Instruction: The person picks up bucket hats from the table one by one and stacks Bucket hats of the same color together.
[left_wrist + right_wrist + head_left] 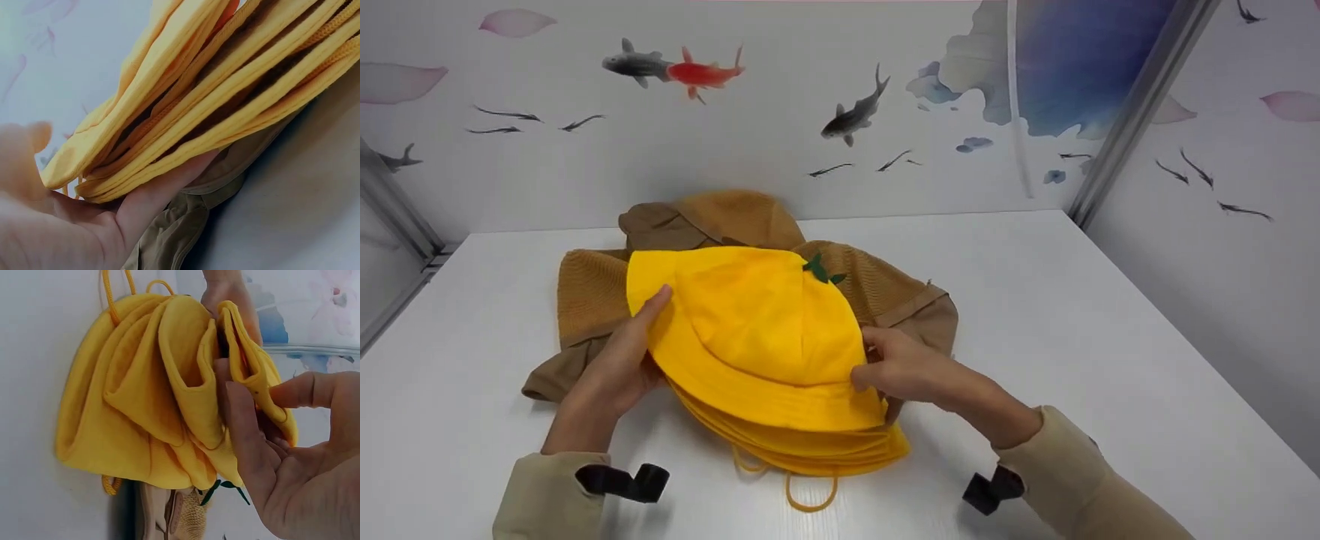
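White table (1080, 360): yellow hats (750, 315) stacked between left grip (624, 361) and right grip (906, 366).

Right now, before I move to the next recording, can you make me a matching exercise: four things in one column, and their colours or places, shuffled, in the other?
Things:
1. left hand
2. right hand
3. leaves
4. brown cloth

Colours or places, as the head view shows them:
A. partly hidden behind the yellow hats
B. at the right side of the yellow stack, pinching fabric
C. green, on the top yellow hat
D. at the left side of the yellow stack, thumb on the brim

Pairs: 1-D, 2-B, 3-C, 4-A
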### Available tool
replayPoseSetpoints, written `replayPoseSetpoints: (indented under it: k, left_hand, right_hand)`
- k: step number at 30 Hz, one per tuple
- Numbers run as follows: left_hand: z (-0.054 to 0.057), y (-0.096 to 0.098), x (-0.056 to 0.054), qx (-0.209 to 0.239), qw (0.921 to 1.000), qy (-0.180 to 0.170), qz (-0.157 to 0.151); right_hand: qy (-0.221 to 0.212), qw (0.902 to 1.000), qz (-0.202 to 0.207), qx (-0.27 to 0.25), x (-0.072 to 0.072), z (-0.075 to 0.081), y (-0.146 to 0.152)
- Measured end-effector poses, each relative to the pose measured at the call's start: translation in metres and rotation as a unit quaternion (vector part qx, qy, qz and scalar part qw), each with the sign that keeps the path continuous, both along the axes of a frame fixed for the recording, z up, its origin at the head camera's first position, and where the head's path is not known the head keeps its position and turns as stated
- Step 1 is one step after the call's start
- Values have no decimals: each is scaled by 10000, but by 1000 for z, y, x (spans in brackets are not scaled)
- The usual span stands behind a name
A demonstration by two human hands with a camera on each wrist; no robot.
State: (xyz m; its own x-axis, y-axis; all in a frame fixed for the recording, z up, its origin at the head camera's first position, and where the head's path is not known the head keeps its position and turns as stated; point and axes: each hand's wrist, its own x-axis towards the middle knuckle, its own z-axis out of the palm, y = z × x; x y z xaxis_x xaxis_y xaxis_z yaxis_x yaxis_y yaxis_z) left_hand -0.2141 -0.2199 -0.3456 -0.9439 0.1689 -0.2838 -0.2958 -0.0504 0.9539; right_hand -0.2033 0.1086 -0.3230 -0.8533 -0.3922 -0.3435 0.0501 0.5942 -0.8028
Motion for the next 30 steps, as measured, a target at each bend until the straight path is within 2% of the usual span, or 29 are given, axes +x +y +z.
replayPoseSetpoints:
  k: [3,7,10,15,18,21,25,30]
  left_hand:
    - [-2,1,-1,-163,9997,-135,132]
    - [-5,0,0,-328,9992,-45,231]
    - [-5,1,0,-448,9986,18,282]
    - [-4,2,1,-439,9984,113,325]
    - [-4,2,1,-389,9986,137,329]
    - [-4,3,1,-384,9987,120,317]
    - [-5,4,2,-470,9984,28,323]
    - [-5,5,1,-486,9982,-28,364]
  right_hand:
    - [-51,9991,301,310,-2,6,2]
    - [31,9963,487,712,-4,11,4]
    - [350,9949,223,922,-5,12,3]
    - [931,9935,-261,608,-8,8,-1]
    - [1095,9926,-243,465,-11,5,-5]
    - [1092,9923,-194,559,-13,0,-8]
    - [1038,9918,104,740,-18,-10,-7]
    - [995,9915,579,603,-24,-18,-3]
